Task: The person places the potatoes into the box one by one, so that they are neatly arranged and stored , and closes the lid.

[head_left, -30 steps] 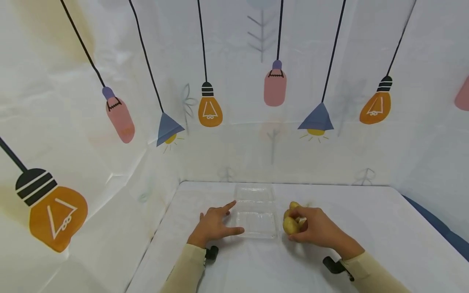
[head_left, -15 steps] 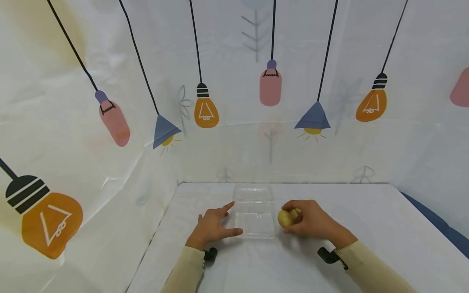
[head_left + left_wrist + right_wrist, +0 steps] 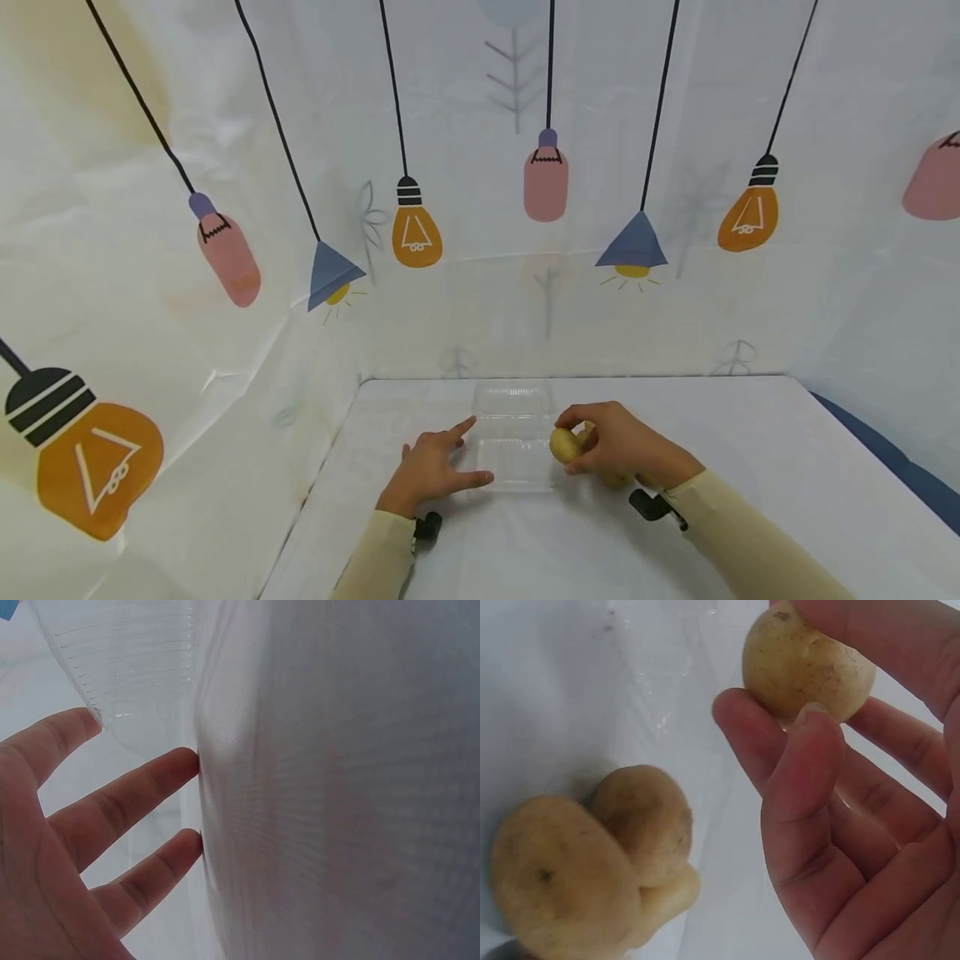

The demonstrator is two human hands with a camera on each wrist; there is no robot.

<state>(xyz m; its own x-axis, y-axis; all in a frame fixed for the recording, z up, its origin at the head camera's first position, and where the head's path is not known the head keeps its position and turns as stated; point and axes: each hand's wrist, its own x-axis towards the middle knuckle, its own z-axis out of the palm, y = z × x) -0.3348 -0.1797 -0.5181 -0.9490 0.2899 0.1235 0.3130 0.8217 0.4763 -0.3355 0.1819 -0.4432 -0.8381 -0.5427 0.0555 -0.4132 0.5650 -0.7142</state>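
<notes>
My right hand [image 3: 618,442] pinches a small yellow potato [image 3: 565,446] between thumb and fingers, just right of a clear plastic clamshell box [image 3: 517,467]. The right wrist view shows the held potato [image 3: 806,671] at the fingertips. Several other potatoes [image 3: 562,881] lie together on the table below that hand; in the head view it mostly hides them. My left hand [image 3: 431,473] spreads its fingers along the box's left side. In the left wrist view one fingertip [image 3: 90,720] touches the box's corner [image 3: 112,690], and two others rest on the table.
The box's lid half [image 3: 513,400] lies folded back toward the rear of the white table [image 3: 720,467]. Behind the table hangs a pale sheet [image 3: 465,333] printed with lamps. Blue fabric [image 3: 885,450] shows past the table's right edge.
My right hand has moved left from the group of potatoes with one potato, coming up to the box's right edge. The left hand stays at the box's left side.
</notes>
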